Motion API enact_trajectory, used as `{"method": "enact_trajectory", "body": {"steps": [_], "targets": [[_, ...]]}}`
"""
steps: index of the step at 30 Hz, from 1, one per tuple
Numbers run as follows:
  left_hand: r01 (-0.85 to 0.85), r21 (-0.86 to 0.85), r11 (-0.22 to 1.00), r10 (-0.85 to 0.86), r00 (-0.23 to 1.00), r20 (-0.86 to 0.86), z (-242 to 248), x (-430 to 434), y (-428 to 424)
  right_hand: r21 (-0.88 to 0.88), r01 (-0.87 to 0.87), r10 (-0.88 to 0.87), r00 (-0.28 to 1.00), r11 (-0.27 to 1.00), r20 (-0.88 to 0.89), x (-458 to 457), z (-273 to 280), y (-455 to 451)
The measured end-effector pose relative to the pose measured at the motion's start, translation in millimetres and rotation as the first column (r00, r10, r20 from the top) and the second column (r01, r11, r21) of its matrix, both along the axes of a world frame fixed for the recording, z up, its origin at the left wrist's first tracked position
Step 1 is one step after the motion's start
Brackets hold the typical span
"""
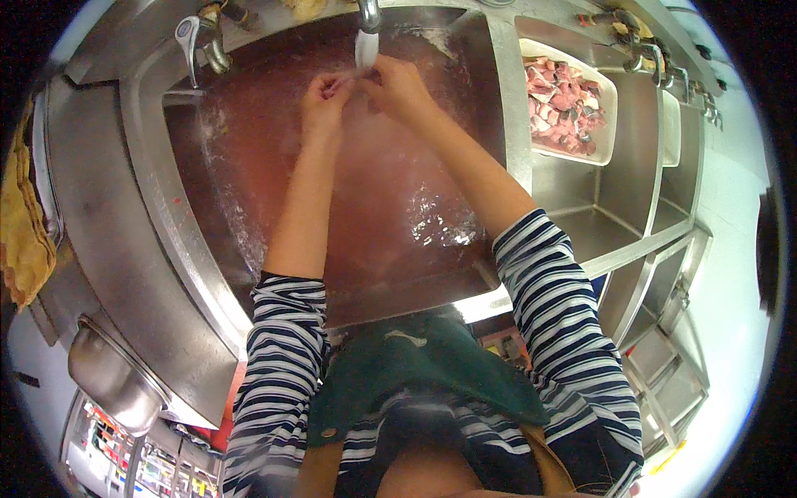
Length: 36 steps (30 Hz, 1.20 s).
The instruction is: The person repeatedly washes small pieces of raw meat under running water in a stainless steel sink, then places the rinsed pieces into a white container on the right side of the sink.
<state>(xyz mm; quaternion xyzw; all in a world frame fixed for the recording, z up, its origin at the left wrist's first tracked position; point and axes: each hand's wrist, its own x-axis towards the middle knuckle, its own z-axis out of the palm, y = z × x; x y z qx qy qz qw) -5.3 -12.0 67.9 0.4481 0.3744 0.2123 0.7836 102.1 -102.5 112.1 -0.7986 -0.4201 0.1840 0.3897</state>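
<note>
Below the running tap [369,15], both my hands meet at the far side of a steel sink filled with cloudy reddish water [386,187]. White water [367,50] pours from the spout onto my fingertips. My left hand [324,103] curls around a small pinkish piece of raw fish [329,89]. The fingers of my right hand [398,87] pinch at a small dark bit [373,76] directly under the stream. Whether this bit belongs to the same piece is too blurred to tell.
Right of the sink wall, a white plastic tub [609,124] of cut raw fish pieces [563,106] sits in a neighbouring steel basin [560,193]. A lever tap [190,43] stands at the back left. A steel bowl [112,373] and yellowish cloth [25,230] are at far left.
</note>
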Motion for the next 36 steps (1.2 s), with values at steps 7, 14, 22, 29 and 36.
{"method": "enact_trajectory", "body": {"steps": [7, 14, 22, 29, 36], "targets": [[0.036, 0.263, 0.964, -0.013, 0.996, -0.090, 8.2, -11.1, -7.5, -0.134, -0.004, -0.011, 0.994, 0.991, -0.110, -2.5, 7.5, 5.9], [-0.108, -0.125, 0.986, 0.130, 0.973, 0.190, 30.0, -12.2, -14.6, -0.070, 0.212, -0.218, 0.971, 0.975, -0.101, 13.4, -36.7, -19.1], [0.046, 0.134, 0.990, -0.045, 0.999, -0.009, 12.5, -18.4, -11.4, 0.079, 0.062, -0.061, 0.998, 0.995, -0.025, -17.3, -11.1, -3.3], [-0.010, 0.218, 0.976, 0.017, 0.999, -0.031, 14.0, -19.7, -18.7, -0.019, 0.117, -0.118, 0.990, 0.993, -0.078, -19.4, 1.4, 1.1], [-0.152, -0.161, 0.975, 0.187, 0.955, 0.231, 23.1, -21.4, -21.1, -0.203, 0.241, -0.314, 0.784, 0.949, -0.536, 5.9, -31.4, -12.4]]}}
